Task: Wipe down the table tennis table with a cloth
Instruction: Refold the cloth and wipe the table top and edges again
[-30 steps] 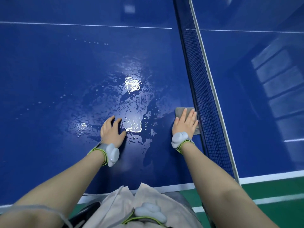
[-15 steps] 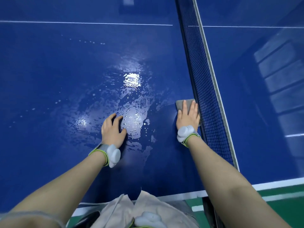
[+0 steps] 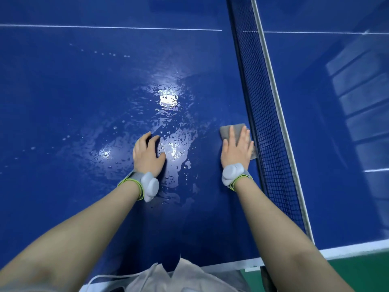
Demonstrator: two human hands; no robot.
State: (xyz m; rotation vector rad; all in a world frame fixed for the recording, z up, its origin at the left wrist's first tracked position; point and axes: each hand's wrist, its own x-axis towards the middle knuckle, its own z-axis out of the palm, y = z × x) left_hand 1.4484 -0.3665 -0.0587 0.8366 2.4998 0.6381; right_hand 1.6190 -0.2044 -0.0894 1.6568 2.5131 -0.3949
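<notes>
The grey cloth [image 3: 233, 131] lies flat on the blue worktop [image 3: 63, 91], just beside the net [image 3: 265, 123], with the right hand [image 3: 236, 150] pressing down on it, fingers straight and spread. The left hand [image 3: 146, 153] rests palm-down on the wet, glistening patch [image 3: 168, 127] of worktop nearby, fingers loosely extended and holding nothing

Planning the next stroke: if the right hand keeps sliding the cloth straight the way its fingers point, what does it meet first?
The right hand points up the table beside the net. The net angles slightly across that line, so the cloth probably brushes its base first; depth is unclear.
</notes>
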